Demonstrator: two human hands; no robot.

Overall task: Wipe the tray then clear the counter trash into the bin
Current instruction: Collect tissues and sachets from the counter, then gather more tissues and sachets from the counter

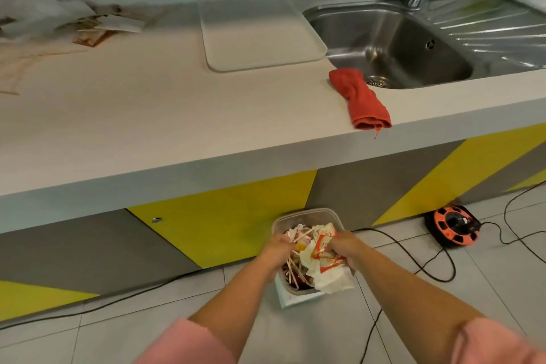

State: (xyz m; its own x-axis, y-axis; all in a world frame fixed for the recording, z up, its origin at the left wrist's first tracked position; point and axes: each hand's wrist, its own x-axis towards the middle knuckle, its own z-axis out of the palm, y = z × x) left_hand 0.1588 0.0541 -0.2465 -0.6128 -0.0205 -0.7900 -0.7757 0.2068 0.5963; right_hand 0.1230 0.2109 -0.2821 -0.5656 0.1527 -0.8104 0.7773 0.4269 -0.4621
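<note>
Left hand (277, 249), right hand (345, 246), trash (320, 264) downward

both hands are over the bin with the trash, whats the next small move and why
Probably open both hands and let go: the left hand grips wooden sticks and the right hand crumpled white-and-red wrappers, right over the clear plastic bin.

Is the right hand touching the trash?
Touching. The head view shows the right hand with its fingers curled round the trash, held over the bin.
</note>
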